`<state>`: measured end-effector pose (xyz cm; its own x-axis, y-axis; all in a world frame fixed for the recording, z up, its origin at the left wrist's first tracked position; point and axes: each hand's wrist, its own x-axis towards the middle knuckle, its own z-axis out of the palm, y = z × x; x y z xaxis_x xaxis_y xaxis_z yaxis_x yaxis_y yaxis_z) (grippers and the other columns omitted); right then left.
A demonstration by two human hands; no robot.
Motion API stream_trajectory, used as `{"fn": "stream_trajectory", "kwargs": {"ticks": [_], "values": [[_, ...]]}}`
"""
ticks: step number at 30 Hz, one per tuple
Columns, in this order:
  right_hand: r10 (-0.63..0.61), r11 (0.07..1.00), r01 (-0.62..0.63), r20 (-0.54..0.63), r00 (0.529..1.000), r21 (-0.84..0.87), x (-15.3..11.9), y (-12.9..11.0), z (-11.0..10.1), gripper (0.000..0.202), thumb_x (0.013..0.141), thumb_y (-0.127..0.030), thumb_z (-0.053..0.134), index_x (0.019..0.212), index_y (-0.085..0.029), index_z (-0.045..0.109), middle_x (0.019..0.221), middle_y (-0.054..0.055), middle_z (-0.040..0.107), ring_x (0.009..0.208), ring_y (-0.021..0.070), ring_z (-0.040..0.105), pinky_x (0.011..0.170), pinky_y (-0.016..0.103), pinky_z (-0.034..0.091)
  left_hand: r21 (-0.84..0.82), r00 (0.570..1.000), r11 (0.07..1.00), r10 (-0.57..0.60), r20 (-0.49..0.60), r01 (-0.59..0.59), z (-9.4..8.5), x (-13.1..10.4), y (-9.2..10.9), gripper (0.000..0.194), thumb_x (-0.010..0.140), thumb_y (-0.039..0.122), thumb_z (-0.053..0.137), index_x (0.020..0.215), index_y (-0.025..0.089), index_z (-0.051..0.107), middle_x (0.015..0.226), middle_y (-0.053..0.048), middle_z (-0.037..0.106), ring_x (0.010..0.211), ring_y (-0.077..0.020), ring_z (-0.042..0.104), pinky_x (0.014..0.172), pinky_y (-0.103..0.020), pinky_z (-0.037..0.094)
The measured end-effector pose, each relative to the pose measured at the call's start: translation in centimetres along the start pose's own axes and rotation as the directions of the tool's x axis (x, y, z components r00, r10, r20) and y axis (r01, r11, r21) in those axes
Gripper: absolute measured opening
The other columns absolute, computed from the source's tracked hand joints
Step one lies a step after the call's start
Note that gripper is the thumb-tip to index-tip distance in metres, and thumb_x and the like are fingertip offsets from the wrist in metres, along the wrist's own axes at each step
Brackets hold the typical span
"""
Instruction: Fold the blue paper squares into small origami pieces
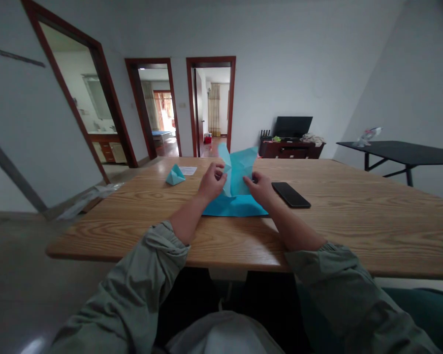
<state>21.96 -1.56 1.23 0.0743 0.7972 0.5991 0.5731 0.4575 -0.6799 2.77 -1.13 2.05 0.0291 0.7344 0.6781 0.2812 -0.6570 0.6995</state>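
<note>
The left hand and right hand are pinching opposite sides of the creased light-blue paper, holding it over the darker blue sheet. It is looking light, bendy and easy to rip, so pinching its edges gently is probably working best.
</note>
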Motion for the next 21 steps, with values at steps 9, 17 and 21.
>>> {"fn": "stream_trajectory", "kwargs": {"ticks": [9,17,21], "values": [[0.493,0.869,-0.494,0.03,0.869,0.016,2.0,6.6,-5.0,0.019,0.07,-0.036,0.057,0.076,-0.018,0.059,0.062,0.0,0.055,0.054,0.013,0.052,0.046,0.022,0.039,0.08,0.929,0.944,-0.328,0.169,0.319,-7.0,1.7,-3.3,0.05,0.068,0.016,0.055,0.117,0.022,0.052,0.057,0.006,0.044,0.045,-0.0085,0.042,0.045,-0.018,0.037],[0.502,0.757,-0.204,0.352,0.79,-0.621,0.9,7.2,-5.8,0.021,0.071,-0.037,0.061,0.06,-0.018,0.064,0.057,0.005,0.06,0.058,0.0181,0.057,0.056,0.027,0.039,0.37,0.69,0.846,-0.529,0.493,0.384,-7.8,0.1,-4.8,0.057,0.055,0.014,0.061,0.112,0.022,0.063,0.052,0.005,0.051,0.038,-0.0116,0.045,0.037,-0.02,0.032],[0.533,0.735,-0.19,0.381,0.756,-0.651,0.9,6.8,-5.4,0.025,0.071,-0.04,0.062,0.058,-0.019,0.064,0.06,0.007,0.063,0.059,0.0191,0.059,0.057,0.028,0.041,0.444,0.668,0.819,-0.562,0.488,0.365,-8.0,0.2,-5.8,0.058,0.052,0.014,0.062,0.109,0.023,0.066,0.05,0.004,0.052,0.038,-0.0139,0.048,0.038,-0.021,0.034]]}}
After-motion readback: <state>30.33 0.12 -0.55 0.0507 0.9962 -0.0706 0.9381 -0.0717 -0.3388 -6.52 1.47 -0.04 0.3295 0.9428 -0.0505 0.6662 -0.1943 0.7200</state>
